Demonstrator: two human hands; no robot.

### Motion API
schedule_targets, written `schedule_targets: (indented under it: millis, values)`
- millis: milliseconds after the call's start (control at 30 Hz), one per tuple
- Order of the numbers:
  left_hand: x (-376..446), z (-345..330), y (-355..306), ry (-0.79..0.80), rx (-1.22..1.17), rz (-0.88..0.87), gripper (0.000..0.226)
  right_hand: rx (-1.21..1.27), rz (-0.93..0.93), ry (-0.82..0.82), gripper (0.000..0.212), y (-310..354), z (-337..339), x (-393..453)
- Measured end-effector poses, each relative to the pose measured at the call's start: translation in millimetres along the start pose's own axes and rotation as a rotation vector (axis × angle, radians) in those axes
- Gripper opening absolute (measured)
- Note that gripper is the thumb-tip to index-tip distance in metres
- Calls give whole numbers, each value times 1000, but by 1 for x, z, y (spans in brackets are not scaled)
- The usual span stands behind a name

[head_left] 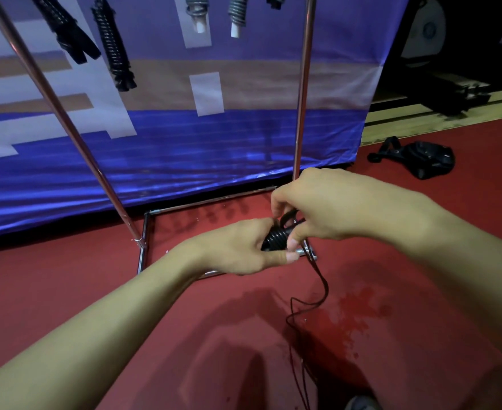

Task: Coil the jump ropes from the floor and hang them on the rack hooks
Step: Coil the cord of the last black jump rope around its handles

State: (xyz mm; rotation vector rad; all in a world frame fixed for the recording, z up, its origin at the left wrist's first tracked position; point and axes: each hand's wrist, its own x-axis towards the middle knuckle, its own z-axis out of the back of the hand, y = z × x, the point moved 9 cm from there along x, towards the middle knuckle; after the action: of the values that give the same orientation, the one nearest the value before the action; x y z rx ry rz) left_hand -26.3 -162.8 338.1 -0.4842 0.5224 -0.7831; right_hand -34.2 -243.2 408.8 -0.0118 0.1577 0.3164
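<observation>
both of my hands meet low in front of the rack: my left hand (pixel 243 247) grips the black jump rope (pixel 276 239) around its tightly wound coils, thumb pressed along the underside, and my right hand (pixel 326 208) pinches the cord just above those coils with curled fingers. from the bundle the loose cord (pixel 322 291) drops to the red floor (pixel 95 279), bends in a loop and trails back toward my feet. i hold the bundle just over the rack's chrome base bar (pixel 214 273). two chrome poles (pixel 303 84) rise on either side in front of a blue and white banner (pixel 184 149). near the top edge, coiled ropes (pixel 112 45) hang, black ones left, grey ones with white handles further right. a black bag (pixel 421 158) lies on the floor, well off to the right.
</observation>
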Motion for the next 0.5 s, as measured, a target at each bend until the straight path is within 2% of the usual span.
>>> schedule_targets:
  millis: [133, 233, 367, 433, 500]
  values:
    - [4, 14, 7, -85, 38, 17, 38, -83, -29, -113, 55, 3, 9, 0]
    - [4, 25, 4, -158, 24, -29, 54, -131, -55, -202, 57, 12, 16, -4]
    - [2, 40, -2, -284, 70, -57, 46, -247, -175, -291, 47, 18, 28, -12]
    - [0, 48, -2, -346, 69, -44, 42, -221, -222, -294, 46, 13, 31, -12]
    - [-1, 52, 4, -359, 76, -4, 40, -78, -246, -276, 45, 1, 27, -8]
